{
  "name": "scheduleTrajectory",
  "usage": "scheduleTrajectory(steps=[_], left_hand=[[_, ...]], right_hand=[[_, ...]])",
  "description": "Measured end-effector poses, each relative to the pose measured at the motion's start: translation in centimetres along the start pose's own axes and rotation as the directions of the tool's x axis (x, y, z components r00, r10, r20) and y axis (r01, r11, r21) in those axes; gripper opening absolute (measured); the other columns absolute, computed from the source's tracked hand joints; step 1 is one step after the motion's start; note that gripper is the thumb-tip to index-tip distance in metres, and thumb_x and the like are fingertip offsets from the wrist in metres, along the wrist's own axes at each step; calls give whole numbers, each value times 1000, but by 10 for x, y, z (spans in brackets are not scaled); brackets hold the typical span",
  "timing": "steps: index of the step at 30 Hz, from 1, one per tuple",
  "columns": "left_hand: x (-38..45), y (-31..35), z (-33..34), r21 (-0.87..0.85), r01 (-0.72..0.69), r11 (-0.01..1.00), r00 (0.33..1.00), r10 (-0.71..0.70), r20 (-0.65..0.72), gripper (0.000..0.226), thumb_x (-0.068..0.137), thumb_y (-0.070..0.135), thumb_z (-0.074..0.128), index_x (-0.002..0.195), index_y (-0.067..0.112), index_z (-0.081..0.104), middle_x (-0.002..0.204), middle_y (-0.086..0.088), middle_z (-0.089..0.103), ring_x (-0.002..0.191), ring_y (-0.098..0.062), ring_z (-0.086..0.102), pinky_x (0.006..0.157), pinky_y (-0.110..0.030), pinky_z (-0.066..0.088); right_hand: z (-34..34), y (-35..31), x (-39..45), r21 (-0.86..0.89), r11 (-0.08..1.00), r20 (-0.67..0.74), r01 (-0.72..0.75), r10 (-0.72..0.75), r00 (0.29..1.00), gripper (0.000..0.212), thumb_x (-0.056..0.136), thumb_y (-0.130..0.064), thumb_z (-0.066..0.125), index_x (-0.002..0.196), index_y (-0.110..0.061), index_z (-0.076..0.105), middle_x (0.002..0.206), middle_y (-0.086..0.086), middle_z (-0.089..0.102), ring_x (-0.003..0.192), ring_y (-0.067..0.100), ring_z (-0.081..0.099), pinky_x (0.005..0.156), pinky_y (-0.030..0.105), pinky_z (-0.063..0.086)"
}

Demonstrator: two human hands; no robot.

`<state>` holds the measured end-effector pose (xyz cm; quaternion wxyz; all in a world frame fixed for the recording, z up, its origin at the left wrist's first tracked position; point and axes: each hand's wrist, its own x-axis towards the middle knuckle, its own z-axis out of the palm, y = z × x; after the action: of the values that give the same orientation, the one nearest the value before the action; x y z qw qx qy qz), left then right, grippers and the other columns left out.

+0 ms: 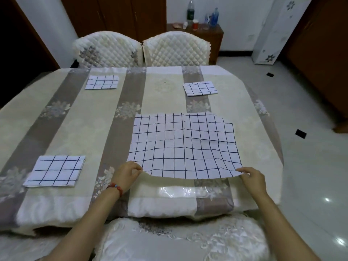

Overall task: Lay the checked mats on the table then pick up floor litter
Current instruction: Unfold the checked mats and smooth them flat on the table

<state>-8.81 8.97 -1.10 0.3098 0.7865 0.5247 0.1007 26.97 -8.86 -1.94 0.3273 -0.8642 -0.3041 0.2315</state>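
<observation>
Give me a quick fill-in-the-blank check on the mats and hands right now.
1. Both hands hold the near edge of the ____ checked mat.
2. ____ folded mats lie elsewhere on the table.
3. A red bracelet sits on the ____ wrist.
4. The left hand and right hand grip opposite ____ of that edge.

Missing words: unfolded; three; left; corners

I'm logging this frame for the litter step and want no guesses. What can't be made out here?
- Floor near the person: hidden by the table and chair, head view.
- Dark floor marks: too small to tell litter from tile inlay.
- Bottles on the far cabinet: labels blurred.
- Tabletop under the open mat: covered.
</observation>
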Motion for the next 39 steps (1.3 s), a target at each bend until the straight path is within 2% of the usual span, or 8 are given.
scheduleTrajectory(steps=[4,7,15,20,23,28,37,39], left_hand=[[-4,-5,2,33,79,996,995,-81,66,24,81,-1,52,95,6,69,107,-13,67,103,-29,60,88,-33,45],[-4,-2,2,9,209,978,974,-207,-95,32,79,-5,47,101,7,67,116,-15,63,109,-33,56,91,-37,45],[27,12,18,32,571,820,818,-565,-106,40,86,25,57,115,-3,53,126,-24,47,120,-41,42,96,-48,42],[36,18,35,-158,661,733,733,-676,-73,35,87,6,49,55,6,35,58,-9,40,52,-24,43,54,-30,45],[35,9,37,-302,716,630,672,-739,51,37,89,-2,43,54,7,35,59,-8,37,55,-24,40,63,-25,36],[35,6,27,-382,582,718,739,-663,-121,23,81,4,60,100,-8,63,109,-26,64,102,-41,58,83,-38,45],[15,1,36,-249,565,787,777,-609,-159,21,77,1,59,57,-6,60,66,-28,60,75,-42,59,65,-35,44],[14,9,36,-87,575,813,789,-580,-201,15,78,10,62,76,-5,61,86,-27,62,89,-42,58,72,-41,48]], right_hand=[[-2,13,0,-104,994,67,-27,34,997,31,79,8,51,93,-9,72,114,13,67,111,29,59,93,37,45],[-5,12,1,-90,993,-6,-77,77,997,34,80,10,47,100,-6,70,119,16,65,113,32,57,95,38,43],[27,-15,26,-174,958,-124,-227,207,970,35,88,-16,52,120,-3,56,128,22,50,118,40,42,92,46,43],[46,-21,31,-152,918,-150,-366,344,927,44,88,-19,58,120,4,40,126,27,44,108,46,51,88,50,44],[43,-16,31,-58,923,-171,-380,365,915,27,89,-17,54,105,5,52,109,27,60,91,39,56,78,42,45],[24,2,25,17,922,-210,-386,380,901,21,88,-15,53,91,5,60,96,25,64,75,31,48,68,33,38],[13,10,19,-35,913,-175,-406,394,902,15,83,-17,57,82,-2,58,88,20,63,81,36,55,73,37,44],[13,7,19,-57,911,-193,-409,392,900,25,84,-23,59,97,-2,60,102,21,65,94,39,57,85,41,44]])
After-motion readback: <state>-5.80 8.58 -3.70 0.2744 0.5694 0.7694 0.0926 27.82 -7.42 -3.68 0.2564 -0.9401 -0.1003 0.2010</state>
